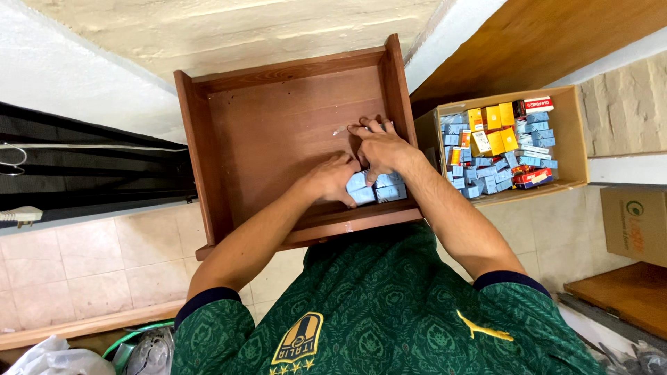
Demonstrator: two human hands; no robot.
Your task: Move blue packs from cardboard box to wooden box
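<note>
An open wooden drawer [264, 132] lies below me, pulled out over a tiled floor. In its near right corner sit several small light-blue boxes [379, 189]. My left hand [332, 178] rests on the left side of these boxes, fingers curled over them. My right hand [379, 146] presses down on the boxes from above, fingers spread toward the drawer's right wall. Both hands touch the blue boxes; the boxes are partly hidden beneath them.
A cardboard box [566, 132] to the right holds several blue, yellow, orange and red small boxes. A closed brown carton [636, 222] stands at far right. A white plug [21, 217] and a cable lie at left; plastic bags [62, 357] sit at bottom left.
</note>
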